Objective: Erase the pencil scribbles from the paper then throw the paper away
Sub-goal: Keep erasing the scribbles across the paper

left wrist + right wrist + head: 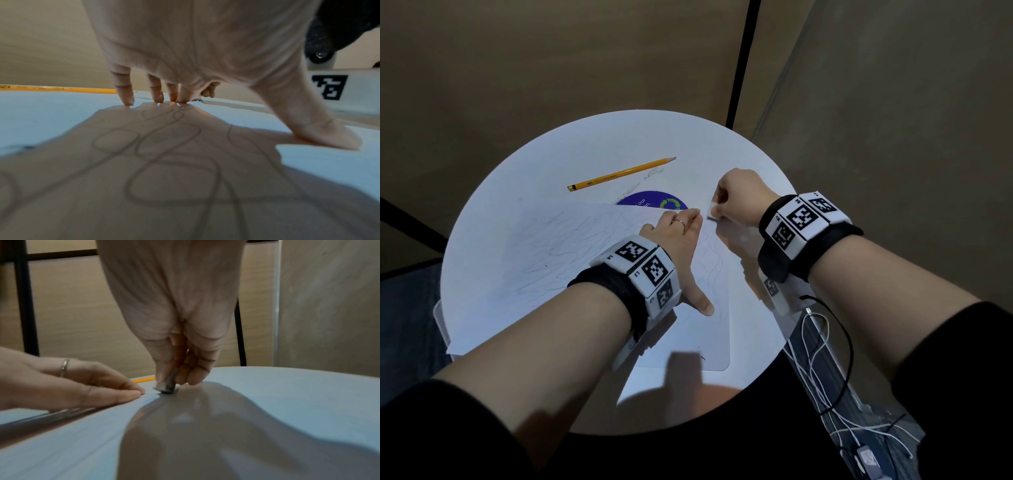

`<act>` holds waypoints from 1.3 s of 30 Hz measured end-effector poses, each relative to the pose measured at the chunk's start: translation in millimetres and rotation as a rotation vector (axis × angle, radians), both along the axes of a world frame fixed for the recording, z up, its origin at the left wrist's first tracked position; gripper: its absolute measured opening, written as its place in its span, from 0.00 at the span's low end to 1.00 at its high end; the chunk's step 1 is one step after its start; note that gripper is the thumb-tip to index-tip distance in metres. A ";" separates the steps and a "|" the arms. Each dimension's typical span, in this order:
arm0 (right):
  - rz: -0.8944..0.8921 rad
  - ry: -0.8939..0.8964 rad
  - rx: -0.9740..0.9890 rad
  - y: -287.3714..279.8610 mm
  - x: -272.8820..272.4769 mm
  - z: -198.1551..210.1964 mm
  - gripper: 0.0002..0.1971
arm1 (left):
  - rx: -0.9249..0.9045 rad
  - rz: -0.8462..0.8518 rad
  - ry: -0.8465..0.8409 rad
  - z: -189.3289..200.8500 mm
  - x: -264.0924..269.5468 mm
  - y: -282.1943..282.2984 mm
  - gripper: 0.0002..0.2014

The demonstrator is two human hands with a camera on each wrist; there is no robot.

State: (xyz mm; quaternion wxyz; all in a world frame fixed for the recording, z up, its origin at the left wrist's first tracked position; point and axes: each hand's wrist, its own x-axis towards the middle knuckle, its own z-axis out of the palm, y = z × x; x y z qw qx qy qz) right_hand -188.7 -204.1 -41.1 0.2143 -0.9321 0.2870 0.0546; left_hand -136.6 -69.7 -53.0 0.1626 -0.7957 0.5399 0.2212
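The paper [571, 260] lies across the lower centre of the head view, a thin white sheet with its right corner rounded, flat on the table [524, 171]. Looping grey pencil scribbles [170, 162] still cover most of it; in the left wrist view they run thick and unbroken right up to the fingertips. Fainter lines on the left half of the sheet may be partly rubbed, but that cannot be told for sure. By this reckoning the erasing has barely begun and the throwing away has not started; no bin shows in any view.

The left hand [678, 240] is spread flat on the sheet right of centre, fingertips and thumb pressing it down, a thin ring on one finger. The right hand [739, 198], just right of it, pinches a small eraser [711, 211] between thumb and curled fingers, its blunt greyish end down at the sheet's upper right edge; whether it sits on the paper or on the table just beside it is unclear.

Above the sheet, in the upper middle of the head view, lies a yellow pencil [621, 174] with a dark sharpened tip. Between it and the paper a round blue sticker [647, 200] with a green arrow mark peeks out. The table is round, white and glossy enough to mirror the hands.
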 end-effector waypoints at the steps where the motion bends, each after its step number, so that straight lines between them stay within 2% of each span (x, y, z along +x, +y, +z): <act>1: -0.019 -0.015 -0.001 -0.8 0.3 1.4 0.08 | 0.000 0.000 -0.002 0.0 -0.2 0.2 0.68; 5: 0.036 0.035 0.084 2.8 -2.7 2.5 0.09 | -0.010 -0.003 -0.007 -0.1 0.2 -0.2 0.68; 12: -0.016 -0.016 0.036 0.8 -0.1 2.6 0.09 | -0.004 0.008 -0.002 -1.4 -0.3 -1.0 0.68; 16: 0.043 0.061 0.089 7.5 -2.0 -0.7 0.10 | -0.012 0.011 0.007 -1.1 0.0 -0.6 0.69; 21: 0.005 0.000 0.021 5.9 2.9 0.7 0.08 | -0.017 0.039 0.014 -2.6 0.5 1.4 0.70; 25: 0.082 0.082 0.107 12.6 -1.7 -0.6 0.08 | -0.030 0.040 0.027 -4.0 0.9 2.1 0.70; 30: 0.023 0.005 0.030 11.2 1.4 -1.1 0.10 | -0.038 0.040 0.021 -5.4 1.4 2.5 0.71; 34: 0.085 0.086 0.088 14.3 -2.8 -2.7 0.06 | -0.036 0.032 0.018 -6.0 1.0 2.8 0.70; 39: 0.019 -0.009 0.050 11.3 1.2 -2.8 0.08 | -0.044 0.042 0.012 -4.6 0.9 3.1 0.70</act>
